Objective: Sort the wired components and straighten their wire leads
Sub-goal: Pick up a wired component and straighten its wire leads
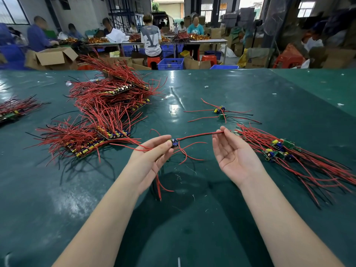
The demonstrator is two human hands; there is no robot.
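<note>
— Red leads (200, 135), drawn taut: the left hand (152, 157) pinches one small component (174, 142) between thumb and fingertips, above the green table (212, 218). Straightening, I'd judge.

— And the right hand (234, 151)?

— Palm up, fingers straight, holding nothing; the lead tips just touch its forefinger. Next it likely needs to run along the remaining curled wires below the left fingers.

— Anything in the way?

— A sorted bundle (289, 157) just right of the right fingers; the tangled heap (107, 112) beyond the left; two loose pieces (220, 112) further off.
</note>
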